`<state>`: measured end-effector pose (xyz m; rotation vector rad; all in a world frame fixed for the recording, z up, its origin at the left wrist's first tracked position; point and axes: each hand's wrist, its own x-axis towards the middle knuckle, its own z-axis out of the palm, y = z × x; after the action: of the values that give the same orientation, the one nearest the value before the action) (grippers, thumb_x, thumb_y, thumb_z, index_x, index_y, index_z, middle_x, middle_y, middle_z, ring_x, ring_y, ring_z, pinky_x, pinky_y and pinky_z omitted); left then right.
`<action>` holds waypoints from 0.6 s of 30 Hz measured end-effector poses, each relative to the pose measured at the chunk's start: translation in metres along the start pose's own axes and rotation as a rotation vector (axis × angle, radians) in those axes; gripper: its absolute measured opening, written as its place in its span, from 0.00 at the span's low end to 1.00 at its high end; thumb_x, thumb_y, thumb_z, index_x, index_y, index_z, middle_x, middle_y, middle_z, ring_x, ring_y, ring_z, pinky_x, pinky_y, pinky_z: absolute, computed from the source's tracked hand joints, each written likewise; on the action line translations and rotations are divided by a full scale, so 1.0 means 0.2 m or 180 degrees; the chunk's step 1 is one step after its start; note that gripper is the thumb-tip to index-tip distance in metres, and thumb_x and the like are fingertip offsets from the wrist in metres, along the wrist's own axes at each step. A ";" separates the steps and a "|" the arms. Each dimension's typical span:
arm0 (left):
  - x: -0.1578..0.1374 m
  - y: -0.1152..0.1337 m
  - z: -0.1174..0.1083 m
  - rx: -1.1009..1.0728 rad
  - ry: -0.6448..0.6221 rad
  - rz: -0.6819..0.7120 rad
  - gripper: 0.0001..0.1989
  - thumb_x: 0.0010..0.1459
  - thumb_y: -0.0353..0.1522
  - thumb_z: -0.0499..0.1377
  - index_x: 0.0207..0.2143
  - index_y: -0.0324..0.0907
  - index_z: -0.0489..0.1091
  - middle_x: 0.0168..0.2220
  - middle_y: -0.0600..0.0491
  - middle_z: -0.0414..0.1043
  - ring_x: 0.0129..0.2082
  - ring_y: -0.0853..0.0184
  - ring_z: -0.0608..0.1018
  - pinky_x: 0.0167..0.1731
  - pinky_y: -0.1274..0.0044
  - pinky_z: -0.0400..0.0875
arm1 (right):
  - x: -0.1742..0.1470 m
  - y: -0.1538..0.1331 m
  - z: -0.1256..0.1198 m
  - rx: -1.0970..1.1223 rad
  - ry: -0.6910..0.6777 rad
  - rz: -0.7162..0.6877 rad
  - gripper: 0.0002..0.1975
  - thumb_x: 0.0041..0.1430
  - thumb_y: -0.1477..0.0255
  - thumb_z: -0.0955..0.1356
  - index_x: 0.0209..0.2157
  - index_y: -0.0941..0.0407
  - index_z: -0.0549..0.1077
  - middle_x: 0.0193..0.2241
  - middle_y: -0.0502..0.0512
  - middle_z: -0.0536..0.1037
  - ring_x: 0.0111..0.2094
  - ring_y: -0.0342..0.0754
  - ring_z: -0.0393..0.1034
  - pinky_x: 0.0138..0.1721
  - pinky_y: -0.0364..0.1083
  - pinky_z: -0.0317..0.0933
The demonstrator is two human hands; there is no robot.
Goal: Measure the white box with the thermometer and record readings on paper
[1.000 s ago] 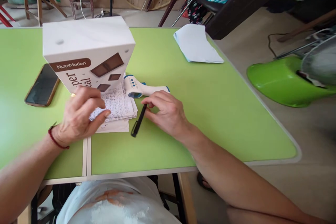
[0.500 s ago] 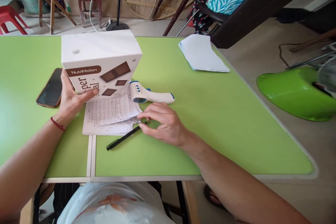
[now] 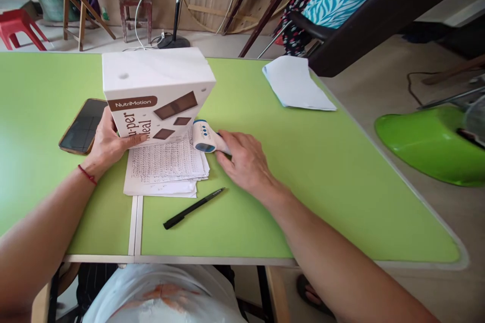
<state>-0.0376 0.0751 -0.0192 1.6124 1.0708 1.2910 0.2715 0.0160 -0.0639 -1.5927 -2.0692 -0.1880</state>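
My left hand [image 3: 109, 141] grips the lower left side of a white NutriMotion box [image 3: 159, 73], its thumb across the printed front. The box is tilted over a stack of handwritten papers [image 3: 166, 165]. Just right of the papers, my right hand [image 3: 248, 161] is closed round the handle of a white and blue infrared thermometer [image 3: 203, 133]; its small display faces me. A black pen [image 3: 193, 208] lies on the green table [image 3: 322, 181], below the papers and apart from both hands. Left of the box is a dark phone [image 3: 81, 128], partly covered by my left hand.
Folded white paper [image 3: 297, 83] lies near the table's back right edge. Beyond the right edge stands a green plastic object [image 3: 428, 146]. A red stool [image 3: 18, 25], a wooden chair [image 3: 136, 2] and a black stand base [image 3: 173, 42] are behind the table.
My right hand has moved from the pen and paper edge up to the thermometer and closed on its handle. The pen now lies free. My left hand still holds the box.
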 end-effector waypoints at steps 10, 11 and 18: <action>-0.01 0.15 0.06 -0.0903 0.0767 0.0475 0.20 0.50 0.44 0.68 0.42 0.46 0.70 0.42 0.52 0.76 0.49 0.56 0.77 0.52 0.63 0.73 | -0.03 -0.20 -0.27 0.2727 0.1352 0.0327 0.10 0.56 0.63 0.71 0.39 0.49 0.71 0.31 0.54 0.73 0.29 0.49 0.71 0.29 0.51 0.70; -0.02 0.16 0.07 -0.1006 0.0675 0.0395 0.18 0.52 0.45 0.66 0.41 0.46 0.71 0.42 0.52 0.76 0.50 0.55 0.77 0.51 0.64 0.74 | -0.04 -0.23 -0.29 0.3044 0.1213 0.0243 0.09 0.57 0.61 0.70 0.37 0.49 0.70 0.30 0.53 0.72 0.28 0.48 0.70 0.29 0.50 0.70; -0.12 0.19 0.16 -0.0946 -0.0183 -0.0481 0.24 0.47 0.44 0.70 0.41 0.39 0.71 0.43 0.45 0.77 0.40 0.53 0.80 0.36 0.65 0.79 | -0.12 -0.36 -0.34 0.4489 -0.0279 0.0117 0.11 0.61 0.58 0.67 0.38 0.50 0.69 0.26 0.52 0.72 0.25 0.46 0.68 0.24 0.47 0.66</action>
<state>-0.0043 0.0374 0.0025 1.3135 0.8997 1.2308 0.2297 -0.0545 -0.0033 -0.6986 -1.4832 1.1132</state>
